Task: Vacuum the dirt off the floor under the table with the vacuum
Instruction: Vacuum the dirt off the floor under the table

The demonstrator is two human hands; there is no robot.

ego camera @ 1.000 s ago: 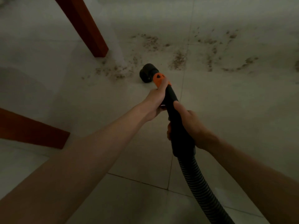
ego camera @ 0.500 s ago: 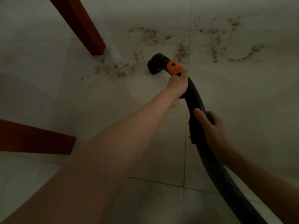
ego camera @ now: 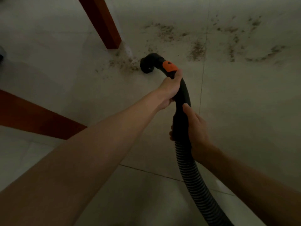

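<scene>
A black vacuum hose point(ego camera: 189, 167) with a curved black handle and an orange collar point(ego camera: 169, 66) runs up the middle of the view. Its round nozzle point(ego camera: 147, 65) rests on the pale tiled floor, at the edge of a patch of brown dirt point(ego camera: 125, 64) near a table leg. My left hand point(ego camera: 169, 90) grips the handle just below the orange collar. My right hand point(ego camera: 194, 126) grips the lower handle where the ribbed hose begins. More dirt point(ego camera: 197, 49) is scattered across the tiles beyond and to the right of the nozzle.
A red-brown wooden table leg point(ego camera: 105, 25) stands just left of the nozzle. A second wooden piece point(ego camera: 32, 115) crosses the left side. The tiled floor point(ego camera: 244, 119) is in shadow; a grout line runs to the right of the hose.
The nozzle has moved left along the floor to the dirt patch by the table leg. Both hands keep their grip on the handle.
</scene>
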